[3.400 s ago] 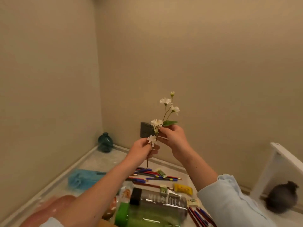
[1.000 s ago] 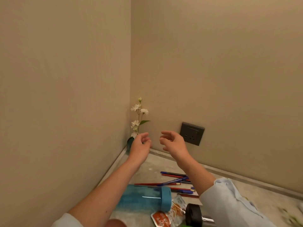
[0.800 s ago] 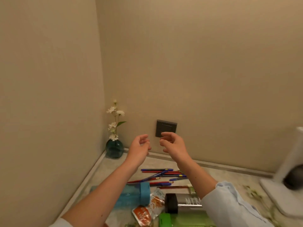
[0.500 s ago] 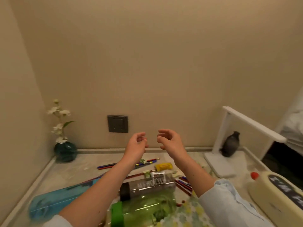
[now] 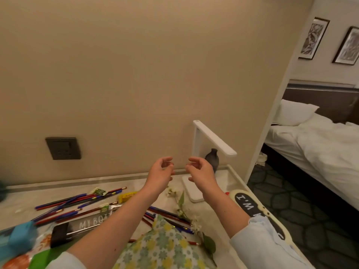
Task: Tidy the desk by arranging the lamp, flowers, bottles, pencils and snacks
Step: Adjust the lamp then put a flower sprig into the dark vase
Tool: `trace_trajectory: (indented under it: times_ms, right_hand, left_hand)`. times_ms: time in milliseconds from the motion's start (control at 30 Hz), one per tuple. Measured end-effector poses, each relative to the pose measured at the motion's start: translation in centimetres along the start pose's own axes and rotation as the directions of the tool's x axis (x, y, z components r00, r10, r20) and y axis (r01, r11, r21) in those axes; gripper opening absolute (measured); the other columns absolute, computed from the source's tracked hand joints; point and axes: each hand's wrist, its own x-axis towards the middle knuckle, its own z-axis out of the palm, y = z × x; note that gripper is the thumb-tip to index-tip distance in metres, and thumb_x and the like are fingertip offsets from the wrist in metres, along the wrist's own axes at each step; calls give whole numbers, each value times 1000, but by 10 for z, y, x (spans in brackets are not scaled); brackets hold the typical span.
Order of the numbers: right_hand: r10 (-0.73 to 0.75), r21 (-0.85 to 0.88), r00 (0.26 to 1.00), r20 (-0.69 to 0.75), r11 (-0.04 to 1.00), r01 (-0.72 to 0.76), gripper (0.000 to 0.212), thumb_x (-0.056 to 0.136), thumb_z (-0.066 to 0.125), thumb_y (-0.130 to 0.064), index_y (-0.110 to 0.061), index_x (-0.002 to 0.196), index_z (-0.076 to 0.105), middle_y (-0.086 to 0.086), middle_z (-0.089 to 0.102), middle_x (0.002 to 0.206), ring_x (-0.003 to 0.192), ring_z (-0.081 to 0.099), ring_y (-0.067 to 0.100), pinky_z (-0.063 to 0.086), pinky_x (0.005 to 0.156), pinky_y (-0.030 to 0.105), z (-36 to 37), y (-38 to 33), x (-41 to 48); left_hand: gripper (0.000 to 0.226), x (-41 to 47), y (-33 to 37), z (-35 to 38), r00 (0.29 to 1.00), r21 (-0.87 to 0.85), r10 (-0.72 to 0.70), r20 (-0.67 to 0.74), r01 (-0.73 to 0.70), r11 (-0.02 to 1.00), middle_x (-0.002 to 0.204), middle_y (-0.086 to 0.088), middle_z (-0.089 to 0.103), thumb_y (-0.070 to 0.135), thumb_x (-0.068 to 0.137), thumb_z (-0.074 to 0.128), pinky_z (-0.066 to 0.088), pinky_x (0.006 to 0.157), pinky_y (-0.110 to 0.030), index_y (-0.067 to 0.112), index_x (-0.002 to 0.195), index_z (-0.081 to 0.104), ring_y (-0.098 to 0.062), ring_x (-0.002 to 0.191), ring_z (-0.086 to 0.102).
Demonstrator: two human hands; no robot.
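Note:
My left hand [image 5: 160, 172] and my right hand [image 5: 201, 171] hover side by side above the desk, fingers loosely curled, holding nothing. Below them a sprig of white flowers [image 5: 181, 205] lies flat on the marble desk [image 5: 23, 199]. A white desk lamp [image 5: 211, 140] stands at the far right, with a dark grey vase [image 5: 212, 160] behind its base. Red and blue pencils [image 5: 77, 200] lie scattered at the left. A dark bottle [image 5: 77, 228] lies on its side, with a blue bottle cap [image 5: 21, 236] to its left. Small snack packets [image 5: 126, 196] sit among the pencils.
A flower-patterned cloth pouch [image 5: 161, 243] lies near me. A cream bottle with a black label [image 5: 250, 204] lies at the desk's right edge. A wall socket [image 5: 63, 148] sits on the back wall. Beyond the desk's right edge are carpet and a bed [image 5: 320, 144].
My view has swung right, from the corner where the flowers stand in the teal vase to the lamp end of the desk. Both hands stay raised, holding nothing.

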Motion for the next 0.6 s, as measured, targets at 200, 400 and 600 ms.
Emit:
trace_trajectory:
  times_ms: [200,400,600]
  right_hand:
    - [11,21,1000,22,1000,-11,25,90,58,-12,-21,114,55,1,63,108,95,62,15,53,85,34,-49,10,16]
    - [-21,27,999,36,999,20,19,88,61,-10,-14,106,61,-1,65,91,85,62,15,53,81,36,-80,16,42]
    - [-56,-8,993,108,998,57,24,93,58,-14,-20,116,53,-4,59,106,101,58,16,53,93,41,-95,10,75]
  left_hand:
    - [24,3,6,50,999,12,27,-25,-27,1000,112,-2,58,13,97,48,51,69,-23,19,120,53,-10,81,63]
    - [29,10,5,84,998,41,23,-55,-21,999,110,0,59,12,97,47,52,69,-23,17,125,52,-11,83,62]
    - [30,27,0,99,994,79,-25,-108,33,996,111,-2,59,13,98,47,54,76,-28,17,127,51,-13,89,63]
